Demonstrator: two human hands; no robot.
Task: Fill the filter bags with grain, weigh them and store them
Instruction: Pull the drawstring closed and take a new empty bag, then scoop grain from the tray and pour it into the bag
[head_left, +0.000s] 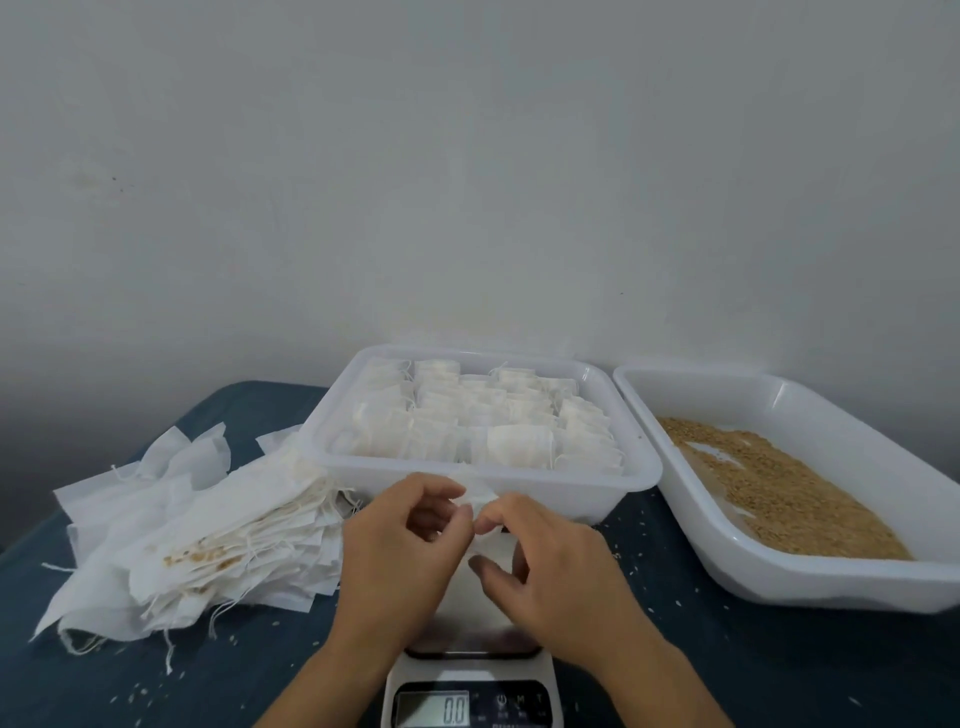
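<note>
Both hands working one filter bag over the scale, lower centre.

Left hand (410, 540) & right hand (540, 551) each pinched the filter bag (488, 540) at its top edge, bag hanging btwn them above the scale (470, 691), which read 0.0; grain tray (789, 499) lay right, nearer right hand.

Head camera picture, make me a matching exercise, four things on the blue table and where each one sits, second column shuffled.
Things:
1. pile of empty white filter bags
2. clear plastic tub of filled bags
3. white plastic tray of brown grain
4. white digital kitchen scale

Places:
A. far right
B. near edge, under the hands
C. left side
D. centre, against the wall

Pairs: 1-C, 2-D, 3-A, 4-B
</note>
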